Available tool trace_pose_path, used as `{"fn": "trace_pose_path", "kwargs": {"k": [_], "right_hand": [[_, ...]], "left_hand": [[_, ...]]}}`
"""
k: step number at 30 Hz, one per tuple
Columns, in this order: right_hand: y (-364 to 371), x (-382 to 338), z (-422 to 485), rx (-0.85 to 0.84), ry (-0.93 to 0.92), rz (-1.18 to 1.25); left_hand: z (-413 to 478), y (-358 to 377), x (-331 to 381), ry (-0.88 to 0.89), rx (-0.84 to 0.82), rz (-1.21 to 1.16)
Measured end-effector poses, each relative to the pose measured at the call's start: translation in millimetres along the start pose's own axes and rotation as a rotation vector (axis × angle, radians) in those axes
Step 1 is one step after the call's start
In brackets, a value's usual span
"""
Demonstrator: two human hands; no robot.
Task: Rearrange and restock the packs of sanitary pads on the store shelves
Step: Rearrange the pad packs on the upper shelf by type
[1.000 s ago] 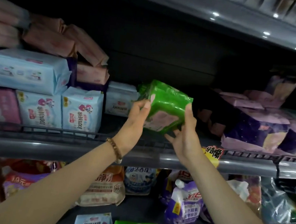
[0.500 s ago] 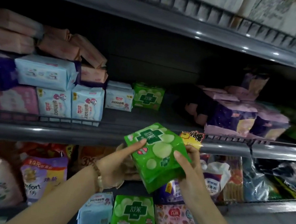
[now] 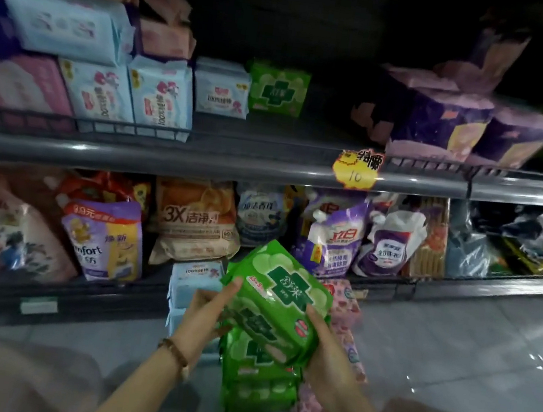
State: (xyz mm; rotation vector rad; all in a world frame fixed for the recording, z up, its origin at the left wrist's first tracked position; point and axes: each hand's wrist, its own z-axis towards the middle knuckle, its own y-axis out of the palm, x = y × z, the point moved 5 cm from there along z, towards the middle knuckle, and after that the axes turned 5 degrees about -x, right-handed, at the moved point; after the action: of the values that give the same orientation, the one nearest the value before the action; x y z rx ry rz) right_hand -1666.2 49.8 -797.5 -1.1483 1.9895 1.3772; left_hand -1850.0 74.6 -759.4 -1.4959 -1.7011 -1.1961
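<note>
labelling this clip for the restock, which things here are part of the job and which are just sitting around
Job: green pack held by left hand and right hand; green stack beneath; blue shelf packs; purple shelf packs.
Lying about: detergent pouches; softener bag; yellow price tag.

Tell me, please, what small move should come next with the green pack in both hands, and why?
Probably lift the held green pack to the upper shelf, right of the lone green pack: left hand and right hand grip it, and bare shelf shows there.
</note>
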Motion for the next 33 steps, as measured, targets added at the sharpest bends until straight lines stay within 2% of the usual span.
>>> {"fn": "trace_pose_path", "kwargs": {"k": [5, 13, 21, 28, 33], "right_hand": [[-28.3, 11.7, 5.1, 0.083, 0.066, -0.034], [-42.5, 19.5, 18.4, 0.135, 0.043, -0.349], [-41.2, 23.6, 34.3, 0.071, 0.032, -0.57], [-46.5, 17.5, 35.6, 0.077, -0.015, -0.627], [-31.7, -10.9, 32.9, 0.087, -0.088, -0.768]], "left_hand": [[8.3, -10.1, -53.7, -0.196, -0.121, 0.09], [20.9, -14.7, -94.2, -0.229, -0.289, 0.474], [34.9, -26.3, -116.1, -0.331, -0.153, 0.421], [38.3, -17.6, -113.5, -0.284, -0.232, 0.544], [41.0, -25.3, -64.3, -0.103, -0.115, 0.639]]}}
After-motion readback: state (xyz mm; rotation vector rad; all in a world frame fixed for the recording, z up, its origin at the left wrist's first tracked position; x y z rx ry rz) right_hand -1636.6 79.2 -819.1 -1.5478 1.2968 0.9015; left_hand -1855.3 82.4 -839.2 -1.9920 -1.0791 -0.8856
